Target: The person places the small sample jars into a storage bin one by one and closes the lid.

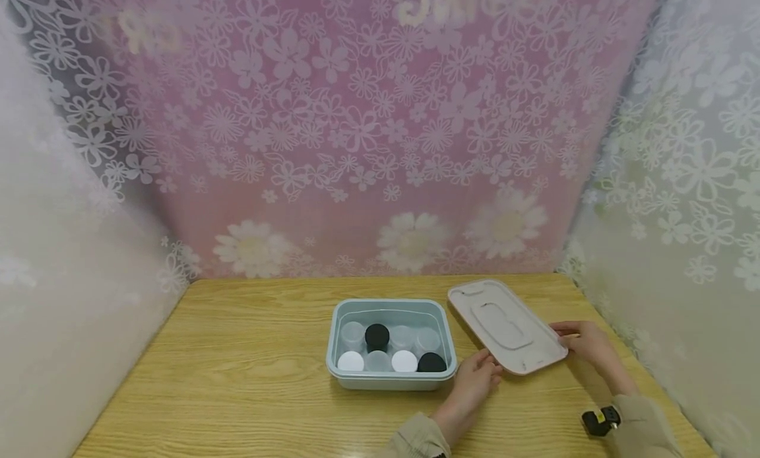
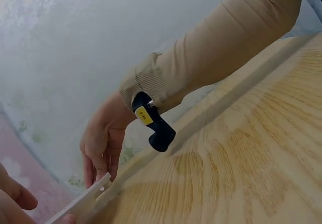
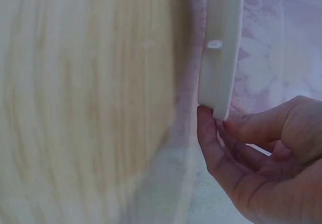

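A pale rectangular plastic lid [image 1: 505, 326] hangs tilted over the right part of the table, its moulded ridges showing. My right hand [image 1: 584, 346] pinches its right corner; in the right wrist view, the thumb and fingers [image 3: 209, 138] close on the lid's edge. At the near left corner, my left hand [image 1: 475, 382] holds the lid with its fingertips. Just left of that hand stands a light blue plastic box [image 1: 392, 383], uncovered. Inside are several round pieces, among them a black one [image 1: 377, 337], a white one [image 1: 351, 361] and clear ones.
The wooden table [image 1: 237, 372] carries the box near its middle. A pink flowered curtain [image 1: 368, 148] closes off the back, and pale sheets [image 1: 671, 260] hang along both sides. A black device [image 1: 601, 421] is strapped at the right cuff.
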The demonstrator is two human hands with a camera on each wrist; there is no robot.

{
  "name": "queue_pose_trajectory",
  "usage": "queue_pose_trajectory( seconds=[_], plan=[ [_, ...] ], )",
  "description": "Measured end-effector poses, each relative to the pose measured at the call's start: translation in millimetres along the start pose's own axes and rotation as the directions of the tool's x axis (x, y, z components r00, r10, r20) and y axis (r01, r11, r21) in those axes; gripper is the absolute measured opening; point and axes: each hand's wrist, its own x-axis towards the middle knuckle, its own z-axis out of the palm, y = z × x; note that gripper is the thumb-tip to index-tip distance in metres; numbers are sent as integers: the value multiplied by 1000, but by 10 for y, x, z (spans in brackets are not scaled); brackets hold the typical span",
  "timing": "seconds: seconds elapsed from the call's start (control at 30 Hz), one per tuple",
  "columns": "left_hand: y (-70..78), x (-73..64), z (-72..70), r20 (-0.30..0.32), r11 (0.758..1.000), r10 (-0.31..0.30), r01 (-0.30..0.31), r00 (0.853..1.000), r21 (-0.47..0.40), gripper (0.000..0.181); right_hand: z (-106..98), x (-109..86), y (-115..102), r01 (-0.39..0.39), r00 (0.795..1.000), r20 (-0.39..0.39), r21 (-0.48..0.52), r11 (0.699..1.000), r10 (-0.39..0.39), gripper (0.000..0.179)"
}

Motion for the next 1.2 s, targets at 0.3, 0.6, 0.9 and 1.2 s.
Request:
queue_pose_trajectory(
  seconds=[0.3,0.6,0.9,1.2],
  plan=[
    [210,-83,92,44,998,28,-26,999,-50,47,-158,-126,-108,-38,999,-30,93,995,41,35],
    [487,-100,54,47,992,88,-84,995,-89,42,-233,-171,-368,-18,999,-34,71,997,20,36],
    [810,1,-231,40,983,155,-150,987,-105,43,-190,-86,-666,64,996,-69,57,996,-60,33],
    [1041,134,-784,37,985,153,-150,988,-83,45,-81,-23,-1003,109,991,-80,56,992,-104,34]
  ],
)
